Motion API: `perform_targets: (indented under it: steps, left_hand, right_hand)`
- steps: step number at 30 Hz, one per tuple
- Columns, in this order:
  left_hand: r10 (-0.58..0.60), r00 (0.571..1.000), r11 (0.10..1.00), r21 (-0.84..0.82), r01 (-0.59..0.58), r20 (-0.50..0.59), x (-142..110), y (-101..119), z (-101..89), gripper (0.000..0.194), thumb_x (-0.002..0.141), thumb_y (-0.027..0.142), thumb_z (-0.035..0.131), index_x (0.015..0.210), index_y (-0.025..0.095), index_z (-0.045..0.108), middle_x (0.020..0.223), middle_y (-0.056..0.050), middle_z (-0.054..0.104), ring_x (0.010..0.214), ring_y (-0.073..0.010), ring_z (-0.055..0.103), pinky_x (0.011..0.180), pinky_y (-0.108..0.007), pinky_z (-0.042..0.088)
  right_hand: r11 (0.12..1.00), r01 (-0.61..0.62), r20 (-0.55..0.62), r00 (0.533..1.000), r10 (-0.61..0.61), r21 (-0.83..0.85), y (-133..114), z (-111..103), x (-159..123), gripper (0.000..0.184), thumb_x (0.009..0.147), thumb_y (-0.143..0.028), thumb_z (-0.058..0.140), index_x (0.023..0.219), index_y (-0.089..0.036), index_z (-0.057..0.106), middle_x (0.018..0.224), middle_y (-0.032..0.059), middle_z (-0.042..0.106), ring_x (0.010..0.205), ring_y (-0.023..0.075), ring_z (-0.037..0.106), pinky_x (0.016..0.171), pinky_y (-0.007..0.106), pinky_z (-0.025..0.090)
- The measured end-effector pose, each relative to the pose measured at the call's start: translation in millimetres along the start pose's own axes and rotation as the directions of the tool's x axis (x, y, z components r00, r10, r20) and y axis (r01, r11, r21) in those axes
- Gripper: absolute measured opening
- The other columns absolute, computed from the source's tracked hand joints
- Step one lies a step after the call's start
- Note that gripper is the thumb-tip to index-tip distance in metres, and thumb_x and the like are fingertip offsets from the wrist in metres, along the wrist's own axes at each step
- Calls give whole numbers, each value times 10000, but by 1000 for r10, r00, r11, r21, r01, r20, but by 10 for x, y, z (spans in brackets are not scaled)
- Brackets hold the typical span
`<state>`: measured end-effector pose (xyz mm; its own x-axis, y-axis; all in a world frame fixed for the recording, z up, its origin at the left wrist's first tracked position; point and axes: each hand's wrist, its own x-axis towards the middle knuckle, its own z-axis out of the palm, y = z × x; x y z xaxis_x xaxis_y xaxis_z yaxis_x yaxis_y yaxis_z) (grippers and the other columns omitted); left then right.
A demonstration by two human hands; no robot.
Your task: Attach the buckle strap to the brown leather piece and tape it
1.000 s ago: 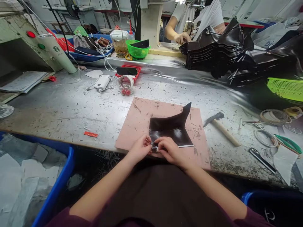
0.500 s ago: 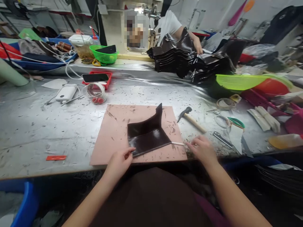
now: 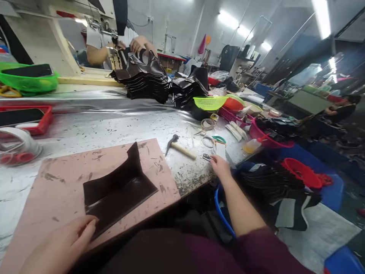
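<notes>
Touching dark sheet [image 3: 122, 199] with left hand [image 3: 68, 238], black tool [image 3: 207, 156] with right hand [image 3: 221, 167].

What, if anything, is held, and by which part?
Left hand holds the dark piece by its near left corner; right hand covers the black tool's near end, grip unclear.

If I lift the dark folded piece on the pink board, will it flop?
The dark piece is probably bendable but not limp: it creases, yet its back flap seems raised. Thin edges suggest it's light. Its sheen hints it may slide a little.
</notes>
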<state>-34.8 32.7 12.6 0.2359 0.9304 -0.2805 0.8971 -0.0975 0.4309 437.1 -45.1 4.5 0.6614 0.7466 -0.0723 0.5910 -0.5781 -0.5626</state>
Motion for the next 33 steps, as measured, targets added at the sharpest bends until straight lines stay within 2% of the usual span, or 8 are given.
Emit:
perform_targets:
  steps: [4, 9, 12, 14, 18, 24, 28, 33]
  left_hand:
    - [44, 999, 999, -12, -44, 17, 49, 288, -88, 362, 760, 519, 389, 892, 287, 633, 944, 11, 676, 884, -250, 602, 821, -360, 436]
    - [271, 953, 941, -246, -233, 132, 25, 1034, -83, 376, 738, 544, 441, 828, 237, 639, 871, -15, 659, 822, -227, 593, 717, -297, 456]
    - [381, 906, 854, -444, -270, 182, 39, 1390, 100, 270, 739, 436, 509, 767, 200, 639, 791, -28, 642, 768, -201, 578, 691, -282, 449]
    - [360, 900, 784, -603, -148, 247, 57, 1506, 241, 233, 685, 403, 581, 724, 177, 620, 678, -20, 598, 645, -170, 555, 559, -254, 439]
    - [305, 885, 663, -745, 68, 352, 22, 1536, 383, 232, 602, 362, 643, 641, 150, 557, 589, -9, 551, 546, -132, 530, 452, -210, 405]
    - [274, 898, 555, -819, 144, 343, -81, 1453, 375, 248, 597, 375, 617, 638, 134, 573, 540, -5, 551, 500, -100, 511, 512, -225, 441]
    - [231, 913, 520, -836, 175, 335, -113, 1425, 394, 253, 583, 371, 627, 640, 126, 596, 539, -12, 565, 500, -97, 511, 511, -219, 431]
    - [183, 936, 529, -832, 164, 301, -136, 1415, 425, 204, 580, 329, 609, 590, 126, 599, 502, -7, 555, 474, -91, 496, 498, -211, 419]
  right_hand:
    - [998, 41, -138, 990, -33, 56, -5, 101, 230, 342, 717, -125, 451, 1042, -166, 548, 1033, 123, 589, 1050, 275, 512, 942, 456, 347]
    - [939, 216, 43, 971, -235, 267, -333, 289, -253, 365, 703, -165, 465, 1066, -194, 492, 911, 50, 578, 714, 170, 580, 686, 329, 485]
    - [794, 329, 207, 849, -485, 510, -643, 406, -754, 387, 709, -199, 512, 1092, -220, 462, 902, 24, 553, 665, 129, 567, 614, 269, 480]
    - [683, 350, 244, 751, -614, 642, -816, 428, -999, 298, 728, -209, 524, 1019, -217, 466, 863, 21, 551, 678, 129, 560, 620, 270, 473]
    - [615, 448, 216, 666, -714, 649, -1008, 411, -1160, 79, 739, -183, 542, 801, -207, 499, 753, 7, 555, 662, 135, 536, 611, 274, 455]
    - [482, 711, 14, 554, -832, 512, -1049, 448, -1212, 103, 788, -131, 548, 776, -214, 607, 1000, 67, 539, 928, 182, 558, 755, 316, 483]
    - [388, 859, -140, 452, -881, 334, -1058, 483, -1281, 108, 801, -123, 566, 789, -218, 616, 999, 67, 554, 925, 198, 538, 746, 343, 467]
    - [394, 898, -108, 419, -901, 195, -1108, 477, -1348, 111, 814, -118, 539, 753, -197, 586, 832, 46, 588, 788, 190, 510, 703, 353, 418]
